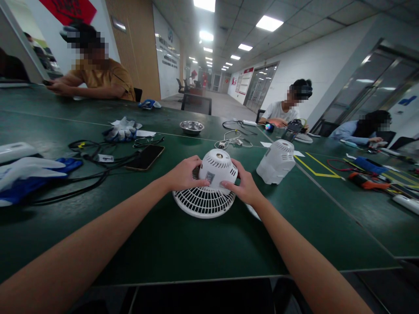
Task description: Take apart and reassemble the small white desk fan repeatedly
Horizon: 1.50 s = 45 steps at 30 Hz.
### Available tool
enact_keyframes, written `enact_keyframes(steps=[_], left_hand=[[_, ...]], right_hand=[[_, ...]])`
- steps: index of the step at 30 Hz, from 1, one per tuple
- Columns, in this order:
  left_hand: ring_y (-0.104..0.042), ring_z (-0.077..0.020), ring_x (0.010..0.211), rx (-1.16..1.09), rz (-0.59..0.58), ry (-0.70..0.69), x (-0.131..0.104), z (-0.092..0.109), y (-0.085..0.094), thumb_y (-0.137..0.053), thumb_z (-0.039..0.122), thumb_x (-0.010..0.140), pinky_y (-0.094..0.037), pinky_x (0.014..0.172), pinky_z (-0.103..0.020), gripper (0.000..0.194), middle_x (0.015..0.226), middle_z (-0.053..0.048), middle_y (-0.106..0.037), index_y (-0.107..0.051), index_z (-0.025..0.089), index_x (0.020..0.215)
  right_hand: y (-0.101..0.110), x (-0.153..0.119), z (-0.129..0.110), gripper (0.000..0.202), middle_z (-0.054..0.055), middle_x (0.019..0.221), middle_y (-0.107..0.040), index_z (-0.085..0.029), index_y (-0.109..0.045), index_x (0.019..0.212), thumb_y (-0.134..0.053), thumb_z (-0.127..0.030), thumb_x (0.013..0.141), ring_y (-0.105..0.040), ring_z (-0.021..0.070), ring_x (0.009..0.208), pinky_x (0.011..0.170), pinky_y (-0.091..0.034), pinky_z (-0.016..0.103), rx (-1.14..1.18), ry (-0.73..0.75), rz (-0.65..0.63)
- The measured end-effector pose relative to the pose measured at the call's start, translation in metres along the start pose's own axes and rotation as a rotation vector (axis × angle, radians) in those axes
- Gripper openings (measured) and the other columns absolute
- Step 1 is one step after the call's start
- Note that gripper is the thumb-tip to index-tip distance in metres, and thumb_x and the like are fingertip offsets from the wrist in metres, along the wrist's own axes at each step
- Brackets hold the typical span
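A white fan motor housing (219, 165) with slotted vents and a printed label sits on top of a round white fan grille (204, 203), which rests face down on the green table (196, 248). My left hand (187, 173) grips the housing's left side, thumb on its front near the label. On the right side my right hand (245, 185) holds the same housing, its thumb also on the front. A white plastic housing piece (276, 161) stands to the right. Partly hidden behind my right forearm lies a white object (253, 213).
A metal bowl (192, 127) and white cables (233, 142) lie beyond the fan. To the left are a phone (145, 157), black cables (103, 174) and gloves (32, 174). Tools (369, 181) lie far right. Several people sit around the table.
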<state>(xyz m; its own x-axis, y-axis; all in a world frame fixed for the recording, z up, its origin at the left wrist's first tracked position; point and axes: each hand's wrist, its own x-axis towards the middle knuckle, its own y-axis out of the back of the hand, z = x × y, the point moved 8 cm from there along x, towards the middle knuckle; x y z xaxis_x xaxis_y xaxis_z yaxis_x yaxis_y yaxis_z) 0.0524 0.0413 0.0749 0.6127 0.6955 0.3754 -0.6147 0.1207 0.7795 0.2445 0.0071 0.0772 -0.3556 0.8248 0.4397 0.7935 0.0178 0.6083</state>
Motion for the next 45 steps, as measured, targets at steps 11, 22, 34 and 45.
enact_keyframes(steps=[11,22,34,45], left_hand=[[-0.059,-0.0289,0.1,0.068,-0.003,0.019,0.0,0.004,-0.002,-0.067,0.061,0.081,-0.05,0.084,-0.045,0.057,0.115,-0.013,-0.06,-0.067,0.017,0.117],[-0.057,-0.0326,0.109,0.161,-0.026,-0.014,0.001,0.003,-0.005,-0.063,0.065,0.082,-0.043,0.095,-0.052,0.063,0.12,-0.013,-0.06,-0.064,0.019,0.124],[-0.055,-0.0328,0.11,0.161,-0.036,0.044,0.0,0.002,-0.006,-0.059,0.07,0.081,-0.042,0.095,-0.051,0.071,0.123,-0.014,-0.06,-0.059,0.019,0.129],[-0.056,-0.0367,0.116,0.183,0.022,-0.012,-0.002,0.003,-0.003,-0.069,0.065,0.076,-0.043,0.099,-0.057,0.075,0.126,-0.016,-0.061,-0.056,0.018,0.133]], right_hand=[[-0.003,0.002,0.002,0.09,0.014,0.136,-0.062,-0.026,-0.037,0.145,-0.083,-0.051,0.072,-0.062,0.0354,0.122,0.104,-0.048,0.059,-0.041,-0.023,0.033],[0.0,0.005,-0.007,0.087,0.013,0.137,-0.061,-0.025,-0.038,0.145,-0.081,-0.052,0.074,-0.061,0.0352,0.122,0.105,-0.046,0.058,-0.063,0.052,0.004],[-0.004,0.003,-0.006,0.086,0.014,0.136,-0.062,-0.024,-0.038,0.145,-0.08,-0.052,0.076,-0.063,0.0336,0.119,0.102,-0.05,0.055,-0.122,0.084,0.058],[-0.004,0.002,-0.01,0.091,0.015,0.144,-0.055,-0.025,-0.031,0.151,-0.076,-0.055,0.077,-0.058,0.0374,0.126,0.106,-0.046,0.059,-0.184,0.092,0.049]])
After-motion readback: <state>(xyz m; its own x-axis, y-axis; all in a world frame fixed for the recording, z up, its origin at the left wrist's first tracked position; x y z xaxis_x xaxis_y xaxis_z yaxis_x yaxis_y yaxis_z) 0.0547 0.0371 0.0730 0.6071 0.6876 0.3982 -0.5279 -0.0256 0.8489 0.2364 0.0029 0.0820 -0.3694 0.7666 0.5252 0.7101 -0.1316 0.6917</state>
